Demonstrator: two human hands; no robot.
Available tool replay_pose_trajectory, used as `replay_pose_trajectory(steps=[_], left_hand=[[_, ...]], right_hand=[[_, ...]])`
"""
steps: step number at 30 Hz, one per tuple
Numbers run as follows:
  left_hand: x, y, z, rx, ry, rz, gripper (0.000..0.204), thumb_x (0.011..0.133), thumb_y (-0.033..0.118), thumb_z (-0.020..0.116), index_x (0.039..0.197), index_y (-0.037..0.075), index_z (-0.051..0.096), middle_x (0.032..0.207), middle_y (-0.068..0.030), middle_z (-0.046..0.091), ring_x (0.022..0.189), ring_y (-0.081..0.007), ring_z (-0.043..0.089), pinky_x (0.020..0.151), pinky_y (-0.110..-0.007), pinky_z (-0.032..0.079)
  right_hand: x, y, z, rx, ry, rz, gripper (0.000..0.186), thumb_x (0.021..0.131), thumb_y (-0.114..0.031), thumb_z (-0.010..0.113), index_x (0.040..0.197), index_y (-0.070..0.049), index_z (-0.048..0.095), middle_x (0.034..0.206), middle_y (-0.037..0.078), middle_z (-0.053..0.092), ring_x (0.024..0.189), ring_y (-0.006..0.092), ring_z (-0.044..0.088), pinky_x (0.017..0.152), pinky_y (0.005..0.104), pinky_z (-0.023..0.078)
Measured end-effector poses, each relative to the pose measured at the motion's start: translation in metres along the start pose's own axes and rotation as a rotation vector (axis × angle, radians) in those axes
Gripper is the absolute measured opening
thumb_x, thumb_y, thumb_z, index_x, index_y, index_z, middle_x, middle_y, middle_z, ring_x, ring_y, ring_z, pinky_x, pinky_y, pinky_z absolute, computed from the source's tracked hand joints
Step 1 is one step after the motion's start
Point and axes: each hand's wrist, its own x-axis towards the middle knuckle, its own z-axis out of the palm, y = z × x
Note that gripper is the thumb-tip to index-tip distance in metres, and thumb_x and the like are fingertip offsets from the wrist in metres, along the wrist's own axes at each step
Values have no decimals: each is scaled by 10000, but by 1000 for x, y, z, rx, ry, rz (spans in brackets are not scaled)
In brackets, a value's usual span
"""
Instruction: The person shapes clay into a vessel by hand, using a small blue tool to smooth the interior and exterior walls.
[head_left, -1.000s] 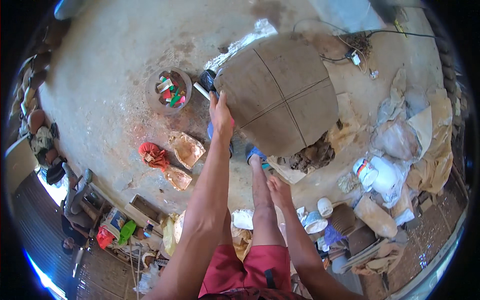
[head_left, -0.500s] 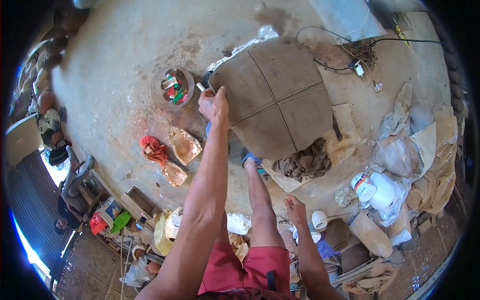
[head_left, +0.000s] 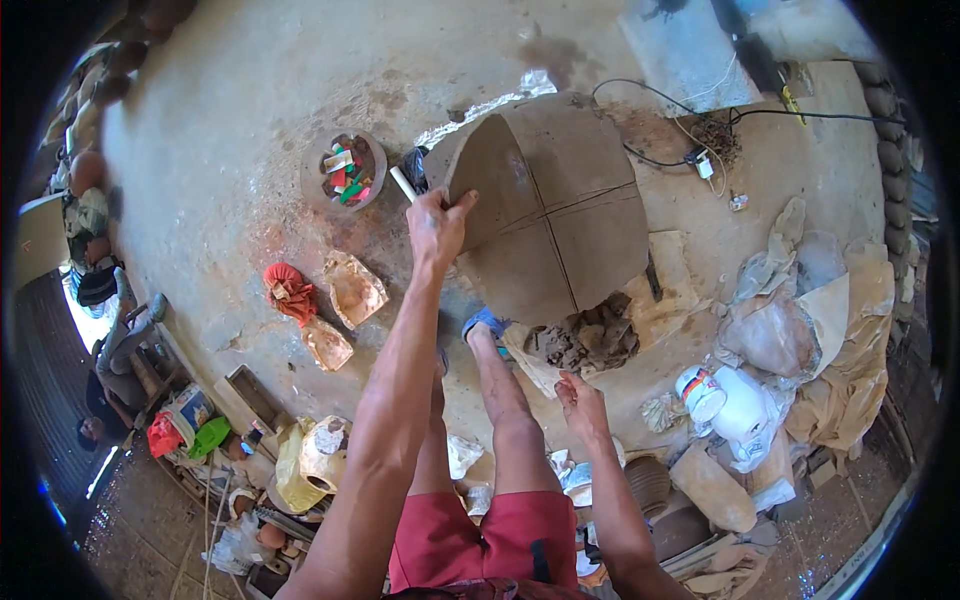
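My left hand (head_left: 438, 232) is closed on the upper left edge of a large grey-brown clay slab (head_left: 585, 245) scored with crossing lines; that corner curls up above the rest. A white tube (head_left: 403, 183) shows just left of those fingers. My right hand (head_left: 578, 400) is held low to the right of my legs, fingers loosely curled and apart with nothing visible in them. It is nearest a heap of dark clay lumps (head_left: 590, 342) at the slab's lower edge. My foot in a blue sandal (head_left: 482, 322) is just left of the heap.
A bowl of coloured scraps (head_left: 310, 180), a red cloth bundle (head_left: 285, 292) and shell-like pieces (head_left: 355, 290) lie left. Cables (head_left: 660, 100) cross the upper right. Plastic bags (head_left: 765, 335) and white containers (head_left: 740, 410) lie right. Another person (head_left: 100, 425) is at the far left.
The slab's upper left corner has been bent upward by my left hand. My right hand has moved slightly right and lower, its fingers looser than a second ago.
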Motion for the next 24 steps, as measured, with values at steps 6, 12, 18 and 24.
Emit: replay_pose_trajectory(steps=[6,12,18,24], left_hand=[[-98,68,-49,94,-102,31,184,870,112,775,1007,-10,766,819,-203,745,718,-331,711,698,-398,560],[-193,8,-139,123,-99,505,612,682,-33,720,1284,77,710,1297,-138,721,1253,-311,675,1085,-418,548],[-292,-89,-195,141,-218,373,525,730,-25,697,1246,67,713,1262,-136,738,1212,-309,698,1068,-447,554],[-379,-218,-205,98,-117,56,477,771,-17,695,1240,66,705,1255,-149,739,1191,-320,706,987,-417,592]], right_hand=[[16,-69,-31,154,86,-114,433,1069,-313,624,1396,-30,630,1170,143,756,1044,216,735,890,350,580],[27,-176,-18,808,-30,-240,693,1071,-506,569,1595,-89,391,1286,125,688,1054,196,716,836,315,590],[-60,-196,118,800,49,-106,897,970,-395,766,1638,-59,271,1410,185,605,1162,249,674,1000,366,539],[-58,-142,277,-409,64,-268,735,913,-66,714,1567,3,387,1393,286,619,1243,392,653,1067,412,490]])
